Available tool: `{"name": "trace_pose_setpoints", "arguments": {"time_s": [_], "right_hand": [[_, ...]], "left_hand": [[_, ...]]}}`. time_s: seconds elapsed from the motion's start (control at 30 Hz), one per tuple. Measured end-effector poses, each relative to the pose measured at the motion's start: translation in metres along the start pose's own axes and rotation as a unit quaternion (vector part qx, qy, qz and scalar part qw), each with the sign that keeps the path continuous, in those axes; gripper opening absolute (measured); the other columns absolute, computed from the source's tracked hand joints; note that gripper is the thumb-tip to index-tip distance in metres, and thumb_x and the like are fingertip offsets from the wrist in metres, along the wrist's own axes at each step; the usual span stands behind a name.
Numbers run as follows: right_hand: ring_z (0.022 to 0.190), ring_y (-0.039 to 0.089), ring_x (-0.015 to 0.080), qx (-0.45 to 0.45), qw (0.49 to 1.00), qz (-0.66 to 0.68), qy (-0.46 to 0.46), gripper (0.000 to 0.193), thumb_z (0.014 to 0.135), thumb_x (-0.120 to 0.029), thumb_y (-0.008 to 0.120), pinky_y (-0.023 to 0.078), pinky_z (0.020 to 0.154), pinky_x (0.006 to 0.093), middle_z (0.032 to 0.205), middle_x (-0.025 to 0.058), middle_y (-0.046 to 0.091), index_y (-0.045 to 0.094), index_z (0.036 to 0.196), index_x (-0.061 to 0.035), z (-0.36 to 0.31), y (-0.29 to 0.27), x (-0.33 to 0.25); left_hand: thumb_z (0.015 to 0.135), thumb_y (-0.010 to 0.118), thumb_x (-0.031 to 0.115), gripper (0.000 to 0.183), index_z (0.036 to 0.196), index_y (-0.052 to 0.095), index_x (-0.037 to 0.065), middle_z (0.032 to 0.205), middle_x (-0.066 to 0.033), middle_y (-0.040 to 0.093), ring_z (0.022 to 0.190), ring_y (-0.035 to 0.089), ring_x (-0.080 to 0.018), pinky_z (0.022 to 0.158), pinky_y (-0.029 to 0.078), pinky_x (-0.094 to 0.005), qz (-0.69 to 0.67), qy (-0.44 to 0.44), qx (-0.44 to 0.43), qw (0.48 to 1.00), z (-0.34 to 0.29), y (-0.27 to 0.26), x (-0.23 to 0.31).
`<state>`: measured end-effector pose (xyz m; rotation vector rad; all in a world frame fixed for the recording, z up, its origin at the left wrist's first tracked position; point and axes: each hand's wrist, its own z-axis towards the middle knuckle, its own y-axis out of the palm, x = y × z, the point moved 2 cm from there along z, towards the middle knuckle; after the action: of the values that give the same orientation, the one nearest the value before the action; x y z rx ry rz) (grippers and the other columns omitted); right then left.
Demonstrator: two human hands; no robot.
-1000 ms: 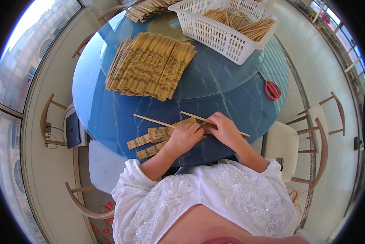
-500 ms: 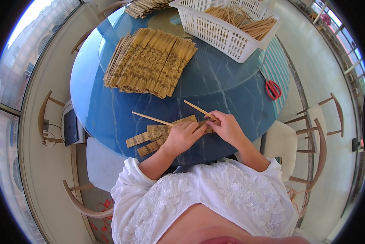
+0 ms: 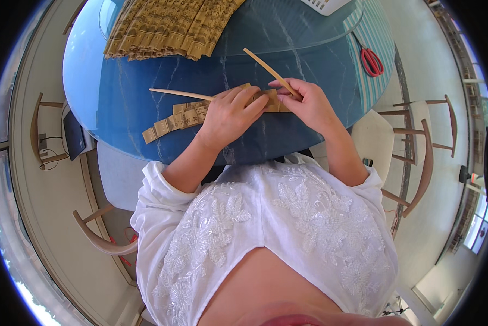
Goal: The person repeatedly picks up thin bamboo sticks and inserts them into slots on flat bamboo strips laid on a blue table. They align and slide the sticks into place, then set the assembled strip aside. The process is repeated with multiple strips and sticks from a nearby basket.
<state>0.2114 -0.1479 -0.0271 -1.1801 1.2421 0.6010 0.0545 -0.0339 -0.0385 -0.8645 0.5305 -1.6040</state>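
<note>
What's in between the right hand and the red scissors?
In the head view, blue marbled tabletop, then some striped surface, lies between the right hand and scissors.

A round blue table (image 3: 282, 138) with pale marble-like veins spans the upper middle of the frame, and a clear round glass disc (image 3: 309, 32) sits on it toward the top edge. At the upper left, a thick pile of brown printed paper sleeves (image 3: 165, 28) overlaps the disc's rim; right of top centre, the corner of a white basket (image 3: 326, 5) shows. Red-handled scissors (image 3: 370, 61) lie at the upper right, over a striped band (image 3: 372, 92). Left of centre, a few loose sleeves (image 3: 187, 117) overlap.
</note>
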Motion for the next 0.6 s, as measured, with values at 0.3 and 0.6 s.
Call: {"name": "trace_pose_setpoints", "arguments": {"time_s": [0.3, 0.6], "right_hand": [[0.073, 0.053, 0.0024, -0.025, 0.999, -0.018, 0.019, 0.028, 0.089, -0.005, 0.064, 0.044, 0.068, 0.0186, 0.084, -0.0015, 0.063, 0.065, 0.117, -0.0026, 0.003, -0.003, 0.004], [0.084, 0.061, 0.0056, -0.05, 0.998, 0.006, 0.03, 0.029, 0.089, -0.002, 0.062, 0.049, 0.077, 0.0205, 0.094, 0.0029, 0.068, 0.063, 0.118, -0.001, 0.001, 0.0, 0.007]], "left_hand": [[0.072, 0.076, 0.016, 0.03, 0.1, 0.066, 0.012, 0.104, -0.0051, 0.062, 0.085, 0.065, -0.0218, 0.072, 0.053, -0.0329, -0.006, -0.005, -0.018, 1.0, -0.001, 0.004, -0.002], [0.072, 0.077, 0.017, 0.029, 0.099, 0.067, 0.012, 0.101, -0.0068, 0.061, 0.087, 0.066, -0.0256, 0.07, 0.054, -0.0358, -0.056, -0.013, -0.018, 0.998, 0.002, 0.001, 0.001]]}}
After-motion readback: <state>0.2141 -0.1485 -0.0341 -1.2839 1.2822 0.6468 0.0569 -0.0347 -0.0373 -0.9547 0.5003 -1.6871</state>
